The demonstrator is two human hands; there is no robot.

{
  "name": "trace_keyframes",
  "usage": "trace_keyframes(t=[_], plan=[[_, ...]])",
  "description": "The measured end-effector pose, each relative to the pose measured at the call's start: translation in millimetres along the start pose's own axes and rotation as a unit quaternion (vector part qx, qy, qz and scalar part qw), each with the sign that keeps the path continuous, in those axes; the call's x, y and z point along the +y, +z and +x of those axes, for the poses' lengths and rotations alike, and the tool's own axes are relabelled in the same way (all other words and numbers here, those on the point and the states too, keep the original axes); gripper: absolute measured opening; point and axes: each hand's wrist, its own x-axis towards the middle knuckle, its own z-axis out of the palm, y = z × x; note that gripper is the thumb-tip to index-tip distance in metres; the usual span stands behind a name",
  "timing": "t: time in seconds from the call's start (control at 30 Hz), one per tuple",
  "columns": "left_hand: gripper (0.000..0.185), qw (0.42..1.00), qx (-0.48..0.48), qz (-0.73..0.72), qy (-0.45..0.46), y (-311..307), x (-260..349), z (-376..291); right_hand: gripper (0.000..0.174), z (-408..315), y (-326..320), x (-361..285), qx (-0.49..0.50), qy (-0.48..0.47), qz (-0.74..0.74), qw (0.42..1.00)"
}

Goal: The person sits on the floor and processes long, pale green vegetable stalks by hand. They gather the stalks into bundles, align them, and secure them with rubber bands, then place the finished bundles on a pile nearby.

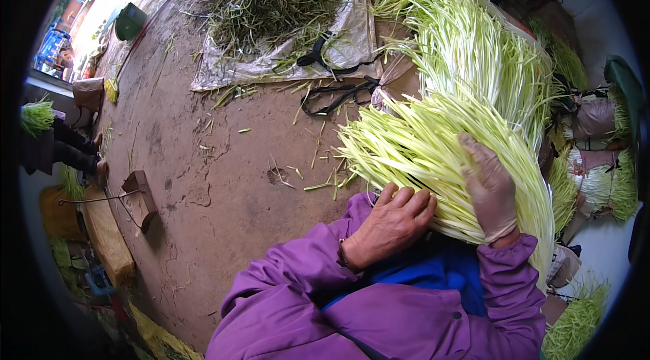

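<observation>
A thick bundle of long yellow-green leafy stalks (406, 152) lies across my lap, its blunt ends fanned out to the left. My left hand (391, 223) is bare and curls its fingers over the near edge of this bundle. On top of the stalks, farther right, rests my right hand (490, 190) in a thin translucent glove. Its thumb and forefinger point up and left; whether it grips any stalks is unclear. Beyond the bundle a large heap of whiter stalks (467, 50) touches it and stretches away from me.
A white woven sheet (355, 30) carries a pile of trimmings (274, 4), with black straps (340, 93) beside it. Left are a wooden block (109, 238), a dustpan (139, 200), a broom (111, 88) and a green bin (130, 21). Tied bundles (599, 177) stand right. Other people are at the edges.
</observation>
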Motion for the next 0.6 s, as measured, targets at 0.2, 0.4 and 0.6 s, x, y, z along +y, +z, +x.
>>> trace_keyframes(t=[0.2,0.4,0.6], plan=[[0.051,1.0,0.017,0.003,0.011,1.6,2.8,-11.2,0.079,0.3,-0.4,-14.2,-0.132,-0.07,-0.15,0.977],[0.048,1.0,-0.012,-0.018,0.011,-1.2,2.4,-21.7,0.057,2.3,8.7,-2.9,-0.05,-0.039,-0.084,0.994],[0.052,0.998,0.051,-0.02,-0.012,0.7,-4.8,-16.5,0.058,0.8,10.4,3.1,-0.026,-0.016,-0.047,0.998]])
